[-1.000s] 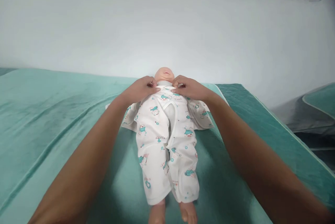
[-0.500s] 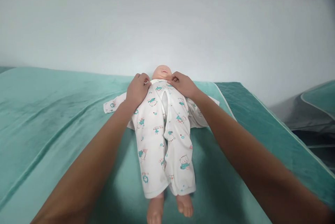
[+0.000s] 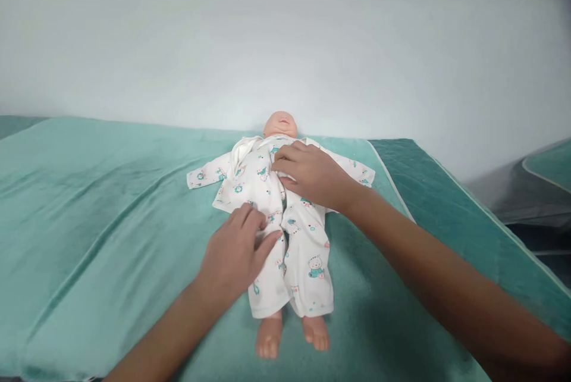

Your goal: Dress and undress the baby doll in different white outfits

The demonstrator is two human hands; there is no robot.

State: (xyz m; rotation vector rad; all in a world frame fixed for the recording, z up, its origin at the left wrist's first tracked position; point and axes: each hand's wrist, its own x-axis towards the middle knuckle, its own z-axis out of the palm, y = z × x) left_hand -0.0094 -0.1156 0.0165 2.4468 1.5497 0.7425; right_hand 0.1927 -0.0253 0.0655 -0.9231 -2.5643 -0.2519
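A baby doll [image 3: 280, 125] lies on its back, its arms spread and bare feet toward me. It wears a white long-sleeved top [image 3: 352, 166] and white pants [image 3: 307, 278], both printed with small teal animals. Over the doll's belly is my right hand [image 3: 312, 174], its fingers bent and the thumb apart, touching the cloth. Lower down, my left hand [image 3: 234, 251] rests at the pant leg on the left, fingers curled loosely and thumb spread away from them. Neither hand visibly grips the fabric. A bunched white fold lies at the doll's left-side shoulder in view.
A teal sheet [image 3: 111, 191] with a few long creases covers the surface under the doll. A darker teal mat [image 3: 437, 209] shows along the right. Behind the doll stands a white wall [image 3: 285, 43], and another teal covered surface [image 3: 551, 162] is at the far right.
Both hands have left the cloth edge by the doll's neck and come down toward me, the left one furthest, to the leg. More of the top now shows around the shoulders.
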